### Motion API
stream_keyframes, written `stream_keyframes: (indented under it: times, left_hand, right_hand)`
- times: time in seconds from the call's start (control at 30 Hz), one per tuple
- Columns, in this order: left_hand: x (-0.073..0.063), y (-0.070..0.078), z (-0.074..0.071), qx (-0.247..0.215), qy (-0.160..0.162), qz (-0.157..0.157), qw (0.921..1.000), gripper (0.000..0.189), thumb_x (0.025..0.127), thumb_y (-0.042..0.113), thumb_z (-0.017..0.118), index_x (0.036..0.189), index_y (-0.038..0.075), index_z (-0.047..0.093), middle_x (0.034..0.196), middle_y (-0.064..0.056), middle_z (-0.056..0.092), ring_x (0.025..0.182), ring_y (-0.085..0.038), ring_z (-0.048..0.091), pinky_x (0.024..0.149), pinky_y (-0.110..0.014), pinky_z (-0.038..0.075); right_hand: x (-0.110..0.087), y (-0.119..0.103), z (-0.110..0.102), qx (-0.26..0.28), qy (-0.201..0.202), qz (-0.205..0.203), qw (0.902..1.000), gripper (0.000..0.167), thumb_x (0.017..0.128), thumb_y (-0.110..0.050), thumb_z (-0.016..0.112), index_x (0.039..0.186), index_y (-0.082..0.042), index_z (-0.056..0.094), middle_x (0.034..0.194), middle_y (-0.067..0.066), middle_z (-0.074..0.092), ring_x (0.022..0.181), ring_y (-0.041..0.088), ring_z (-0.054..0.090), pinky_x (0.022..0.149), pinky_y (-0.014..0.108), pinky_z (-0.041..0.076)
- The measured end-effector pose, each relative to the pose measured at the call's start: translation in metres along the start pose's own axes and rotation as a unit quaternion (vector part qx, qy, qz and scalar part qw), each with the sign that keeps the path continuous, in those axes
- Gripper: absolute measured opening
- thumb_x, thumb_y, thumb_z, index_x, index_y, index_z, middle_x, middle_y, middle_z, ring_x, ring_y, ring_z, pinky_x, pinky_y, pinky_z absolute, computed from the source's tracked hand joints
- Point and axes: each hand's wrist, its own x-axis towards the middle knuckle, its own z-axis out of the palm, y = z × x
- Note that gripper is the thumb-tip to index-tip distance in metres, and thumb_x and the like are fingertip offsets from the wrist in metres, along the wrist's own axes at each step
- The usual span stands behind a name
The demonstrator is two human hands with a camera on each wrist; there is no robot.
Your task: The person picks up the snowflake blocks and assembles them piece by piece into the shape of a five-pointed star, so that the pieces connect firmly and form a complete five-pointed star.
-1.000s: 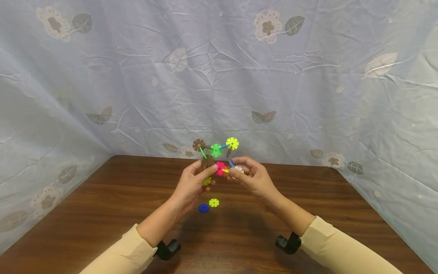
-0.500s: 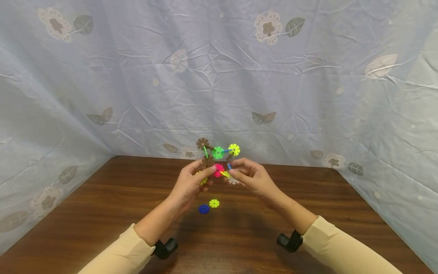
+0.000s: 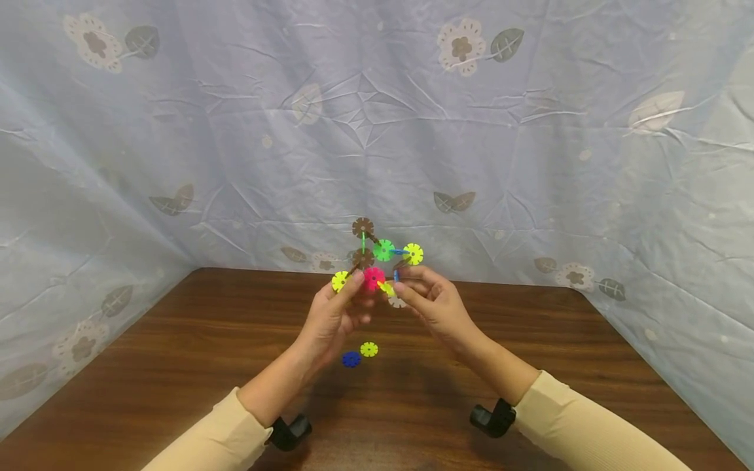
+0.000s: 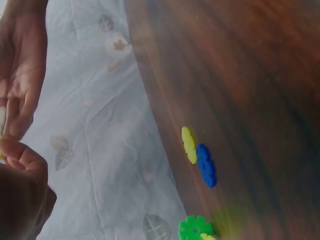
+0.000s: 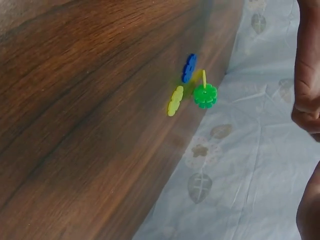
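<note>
Now the linked discs (image 3: 384,250) sit higher mid-frame, so more joints show; left hand (image 3: 331,317) pinches the pink disc (image 3: 374,279), right hand (image 3: 443,306) the blue disc (image 3: 396,277).

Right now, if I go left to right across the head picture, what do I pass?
Left sleeve → blue disc → lowest yellow disc → green disc → highest yellow disc → right sleeve.

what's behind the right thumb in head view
Below the thumb of the right hand, part of a white notched disc shows; an edge-on blue disc rises above the tip. Whatever the thumb covers cannot be seen.
</note>
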Motion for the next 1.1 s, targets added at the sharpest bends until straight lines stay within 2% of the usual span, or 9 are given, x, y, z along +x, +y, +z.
stream_keyframes:
  times: [0.13, 0.27, 0.33, 0.53, 0.63, 0.73, 0.9, 1.0, 1.1]
  left_hand:
    - [-0.004, -0.003, 0.005, 0.024, -0.027, -0.027, 0.9990, 0.024, 0.108, 0.036, 0.054, 0.108, 0.013, 0.062, 0.091, 0.008, 0.071, 0.082, -0.009, 0.070, 0.069, -0.024, 0.060]
    - [-0.005, -0.004, 0.012, 0.027, -0.046, -0.040, 0.9978, 0.027, 0.109, 0.039, 0.054, 0.116, 0.013, 0.057, 0.089, 0.007, 0.067, 0.088, -0.012, 0.076, 0.076, -0.028, 0.064]
    - [-0.005, -0.003, 0.015, 0.019, -0.044, -0.041, 0.9980, 0.027, 0.108, 0.037, 0.056, 0.117, 0.011, 0.056, 0.087, 0.006, 0.064, 0.089, -0.014, 0.078, 0.078, -0.028, 0.064]
    - [-0.006, -0.003, 0.020, 0.025, -0.033, -0.035, 0.9985, 0.029, 0.109, 0.028, 0.058, 0.129, 0.007, 0.053, 0.103, 0.006, 0.068, 0.088, -0.013, 0.078, 0.078, -0.027, 0.065]
    - [-0.006, -0.001, 0.020, 0.023, -0.034, -0.029, 0.9987, 0.025, 0.109, 0.025, 0.058, 0.125, 0.006, 0.056, 0.103, 0.005, 0.072, 0.086, -0.012, 0.076, 0.075, -0.026, 0.064]
    - [-0.006, 0.001, 0.018, 0.018, -0.039, -0.024, 0.9988, 0.020, 0.108, 0.024, 0.060, 0.116, 0.006, 0.060, 0.097, 0.004, 0.074, 0.084, -0.011, 0.075, 0.074, -0.026, 0.064]
    - [-0.004, 0.004, 0.013, 0.031, -0.029, -0.022, 0.9988, 0.017, 0.107, 0.025, 0.062, 0.106, 0.008, 0.064, 0.098, 0.004, 0.074, 0.085, -0.012, 0.076, 0.075, -0.027, 0.064]
    - [-0.002, 0.005, 0.009, 0.038, -0.016, -0.020, 0.9990, 0.014, 0.106, 0.023, 0.063, 0.104, 0.010, 0.065, 0.098, 0.004, 0.075, 0.084, -0.013, 0.078, 0.074, -0.027, 0.064]
    - [-0.002, 0.007, 0.006, 0.043, -0.009, -0.013, 0.9989, 0.012, 0.106, 0.022, 0.064, 0.103, 0.011, 0.066, 0.098, 0.005, 0.075, 0.082, -0.013, 0.078, 0.074, -0.028, 0.064]
  right_hand:
    - [0.000, -0.001, 0.002, -0.036, 0.008, -0.011, 0.9993, 0.037, 0.105, -0.017, 0.065, 0.139, -0.004, 0.058, 0.128, 0.006, 0.073, 0.119, 0.011, 0.066, 0.099, 0.030, 0.054]
    - [-0.001, 0.000, 0.004, -0.053, 0.000, -0.019, 0.9984, 0.039, 0.104, -0.019, 0.066, 0.139, -0.004, 0.057, 0.137, 0.016, 0.069, 0.125, 0.014, 0.066, 0.102, 0.034, 0.054]
    - [-0.001, 0.001, 0.006, -0.047, -0.008, -0.025, 0.9986, 0.040, 0.104, -0.018, 0.066, 0.139, -0.003, 0.056, 0.136, 0.015, 0.070, 0.124, 0.014, 0.066, 0.100, 0.035, 0.056]
    - [-0.002, 0.002, 0.011, -0.023, -0.033, -0.044, 0.9982, 0.036, 0.104, -0.015, 0.066, 0.137, -0.003, 0.057, 0.127, 0.001, 0.074, 0.117, 0.011, 0.070, 0.095, 0.036, 0.060]
    - [-0.001, 0.003, 0.010, -0.031, -0.040, -0.053, 0.9973, 0.033, 0.104, -0.013, 0.065, 0.135, -0.004, 0.058, 0.127, 0.001, 0.072, 0.118, 0.013, 0.069, 0.096, 0.035, 0.060]
    - [-0.001, 0.003, 0.009, -0.051, -0.048, -0.063, 0.9956, 0.032, 0.104, -0.013, 0.066, 0.135, -0.006, 0.059, 0.132, 0.007, 0.069, 0.123, 0.018, 0.066, 0.100, 0.036, 0.058]
    - [0.000, 0.003, 0.007, -0.082, -0.062, -0.091, 0.9906, 0.034, 0.106, -0.014, 0.062, 0.139, -0.009, 0.060, 0.143, 0.015, 0.064, 0.135, 0.029, 0.061, 0.106, 0.046, 0.056]
    - [0.000, 0.004, 0.006, -0.086, -0.064, -0.104, 0.9887, 0.035, 0.107, -0.014, 0.059, 0.141, -0.007, 0.059, 0.147, 0.016, 0.062, 0.139, 0.026, 0.059, 0.108, 0.045, 0.055]
    - [0.002, 0.008, 0.005, -0.085, -0.050, -0.105, 0.9895, 0.031, 0.108, -0.013, 0.056, 0.136, -0.002, 0.059, 0.140, 0.021, 0.065, 0.128, 0.019, 0.065, 0.103, 0.037, 0.057]
